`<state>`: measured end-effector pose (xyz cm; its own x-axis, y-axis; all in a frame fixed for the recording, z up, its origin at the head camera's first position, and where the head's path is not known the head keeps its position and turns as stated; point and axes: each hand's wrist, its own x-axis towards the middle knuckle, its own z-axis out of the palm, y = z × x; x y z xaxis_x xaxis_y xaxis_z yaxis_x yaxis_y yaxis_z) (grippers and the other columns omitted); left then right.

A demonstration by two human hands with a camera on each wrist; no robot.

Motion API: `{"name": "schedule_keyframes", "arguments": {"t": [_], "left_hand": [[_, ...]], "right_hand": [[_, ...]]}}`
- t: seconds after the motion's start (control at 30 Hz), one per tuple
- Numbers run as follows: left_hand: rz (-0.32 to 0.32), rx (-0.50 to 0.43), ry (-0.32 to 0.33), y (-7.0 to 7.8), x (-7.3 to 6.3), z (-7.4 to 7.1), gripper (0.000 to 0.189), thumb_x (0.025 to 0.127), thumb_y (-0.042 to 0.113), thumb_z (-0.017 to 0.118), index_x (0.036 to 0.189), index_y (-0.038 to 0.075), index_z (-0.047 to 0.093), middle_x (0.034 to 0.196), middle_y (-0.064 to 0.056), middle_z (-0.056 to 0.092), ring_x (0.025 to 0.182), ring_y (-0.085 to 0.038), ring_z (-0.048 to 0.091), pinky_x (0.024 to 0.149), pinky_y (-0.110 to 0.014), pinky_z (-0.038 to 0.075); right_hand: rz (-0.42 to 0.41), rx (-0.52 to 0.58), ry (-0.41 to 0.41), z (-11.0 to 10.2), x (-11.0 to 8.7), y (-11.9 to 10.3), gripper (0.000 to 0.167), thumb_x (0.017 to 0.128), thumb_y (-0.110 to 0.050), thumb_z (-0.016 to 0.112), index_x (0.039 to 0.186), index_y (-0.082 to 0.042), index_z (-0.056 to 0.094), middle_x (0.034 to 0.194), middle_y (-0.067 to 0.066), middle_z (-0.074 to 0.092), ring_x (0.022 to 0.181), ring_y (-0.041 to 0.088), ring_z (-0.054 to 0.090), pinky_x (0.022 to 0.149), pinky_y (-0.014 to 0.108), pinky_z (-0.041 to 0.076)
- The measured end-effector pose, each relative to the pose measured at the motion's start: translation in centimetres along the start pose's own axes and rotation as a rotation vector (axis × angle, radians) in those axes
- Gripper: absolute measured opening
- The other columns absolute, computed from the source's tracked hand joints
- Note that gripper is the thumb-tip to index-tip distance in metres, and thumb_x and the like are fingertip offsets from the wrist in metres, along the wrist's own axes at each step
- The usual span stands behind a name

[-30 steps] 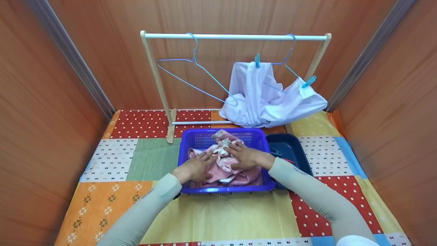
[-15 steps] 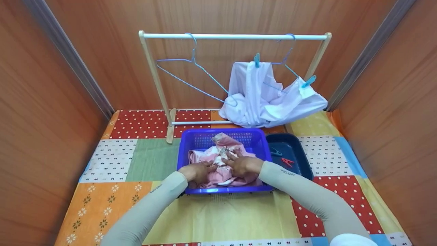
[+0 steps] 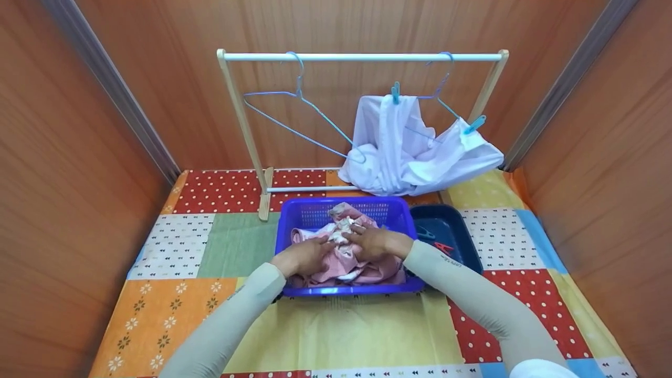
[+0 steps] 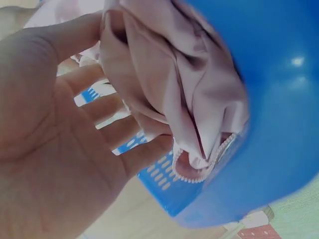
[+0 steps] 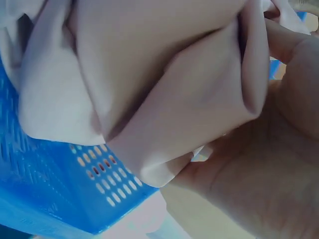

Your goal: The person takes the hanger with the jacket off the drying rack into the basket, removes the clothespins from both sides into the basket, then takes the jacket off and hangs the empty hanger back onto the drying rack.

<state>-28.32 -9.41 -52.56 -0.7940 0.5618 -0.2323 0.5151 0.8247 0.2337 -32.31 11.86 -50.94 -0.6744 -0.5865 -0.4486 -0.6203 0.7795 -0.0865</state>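
Observation:
A purple plastic basket stands in the middle of the head view and holds a crumpled pink garment with white, lacy parts at its centre. My left hand lies on the left of the heap, fingers extended. In the left wrist view its spread fingers reach along the folded cloth, beside a toothed edging. From the other side my right hand touches the garment, fingers spread towards the lacy part. Folds of pink cloth hide most of its fingers in the right wrist view.
Behind the basket, a rack carries a bare blue hanger and a white garment held by blue clothespins. A dark tray with a red clothespin adjoins the basket's right. Patchwork cloth covers the table.
Both hands first sank deeper into the pink garment and drew nearer to me, then rose a little and shifted away again. The heap has changed shape slightly.

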Motion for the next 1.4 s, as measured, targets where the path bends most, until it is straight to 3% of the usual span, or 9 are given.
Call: {"name": "schedule_keyframes", "arguments": {"t": [0.17, 0.43, 0.6, 0.7, 0.97, 1.17, 1.27, 1.4], "left_hand": [[0.012, -0.083, 0.163, 0.0, -1.0, -0.6, 0.056, 0.100, 0.028, 0.054, 0.151, 0.012, 0.038, 0.155, -0.017, 0.039, 0.136, -0.039, 0.046, 0.109, -0.052, 0.041], [-0.027, -0.168, 0.400, -0.4, -3.3, -0.9, 0.054, 0.097, 0.027, 0.059, 0.146, 0.007, 0.046, 0.151, -0.018, 0.045, 0.137, -0.039, 0.046, 0.114, -0.055, 0.035], [-0.088, -0.256, 0.568, -1.3, -5.1, 0.2, 0.053, 0.092, 0.019, 0.067, 0.141, 0.007, 0.052, 0.146, -0.019, 0.051, 0.134, -0.039, 0.049, 0.109, -0.053, 0.042], [-0.129, -0.319, 0.631, -1.8, -5.9, 0.9, 0.053, 0.090, 0.016, 0.068, 0.140, 0.006, 0.054, 0.145, -0.019, 0.052, 0.134, -0.038, 0.050, 0.107, -0.054, 0.043], [-0.276, -0.476, 0.685, -3.5, -7.5, 2.7, 0.056, 0.089, 0.012, 0.068, 0.142, 0.005, 0.051, 0.146, -0.022, 0.050, 0.133, -0.041, 0.048, 0.109, -0.056, 0.040], [-0.429, -0.669, 0.575, -4.8, -7.9, 4.0, 0.067, 0.091, 0.017, 0.066, 0.149, 0.000, 0.036, 0.135, -0.031, 0.056, 0.119, -0.045, 0.060, 0.098, -0.054, 0.050], [-0.451, -0.786, 0.520, -5.2, -7.8, 4.6, 0.067, 0.093, 0.016, 0.064, 0.150, -0.002, 0.033, 0.126, -0.033, 0.061, 0.110, -0.043, 0.066, 0.089, -0.049, 0.056], [-0.456, -0.906, 0.519, -5.5, -7.5, 5.3, 0.069, 0.091, 0.013, 0.065, 0.150, -0.002, 0.033, 0.112, -0.030, 0.068, 0.094, -0.036, 0.072, 0.075, -0.039, 0.060]], "right_hand": [[-0.066, 0.078, 0.157, -0.5, -0.9, 0.6, 0.066, 0.097, -0.039, 0.054, 0.155, -0.019, 0.030, 0.163, 0.013, 0.022, 0.151, 0.038, 0.019, 0.111, 0.069, 0.027], [-0.205, 0.142, 0.413, -1.6, -2.6, 1.5, 0.058, 0.096, -0.026, 0.061, 0.148, -0.008, 0.044, 0.156, 0.017, 0.037, 0.140, 0.038, 0.042, 0.115, 0.050, 0.036], [-0.179, 0.232, 0.482, -2.3, -3.9, 2.0, 0.056, 0.096, -0.025, 0.063, 0.148, -0.018, 0.045, 0.154, 0.016, 0.041, 0.141, 0.037, 0.040, 0.116, 0.053, 0.033], [-0.137, 0.267, 0.511, -2.5, -4.7, 2.4, 0.054, 0.096, -0.025, 0.063, 0.148, -0.021, 0.046, 0.154, 0.015, 0.042, 0.143, 0.035, 0.039, 0.116, 0.053, 0.032], [-0.092, 0.308, 0.624, -2.9, -6.9, 3.8, 0.053, 0.098, -0.031, 0.060, 0.147, -0.016, 0.047, 0.154, 0.010, 0.043, 0.143, 0.031, 0.040, 0.116, 0.051, 0.033], [-0.113, 0.330, 0.712, -3.3, -8.2, 4.7, 0.050, 0.098, -0.029, 0.061, 0.143, -0.011, 0.051, 0.149, 0.012, 0.049, 0.139, 0.032, 0.045, 0.115, 0.050, 0.036], [-0.110, 0.335, 0.739, -3.4, -8.6, 5.3, 0.048, 0.098, -0.030, 0.060, 0.141, -0.010, 0.053, 0.147, 0.013, 0.051, 0.138, 0.032, 0.046, 0.114, 0.050, 0.036], [-0.112, 0.350, 0.776, -3.3, -9.1, 6.1, 0.047, 0.098, -0.028, 0.061, 0.140, -0.010, 0.054, 0.145, 0.014, 0.053, 0.136, 0.033, 0.049, 0.112, 0.050, 0.039]]}}
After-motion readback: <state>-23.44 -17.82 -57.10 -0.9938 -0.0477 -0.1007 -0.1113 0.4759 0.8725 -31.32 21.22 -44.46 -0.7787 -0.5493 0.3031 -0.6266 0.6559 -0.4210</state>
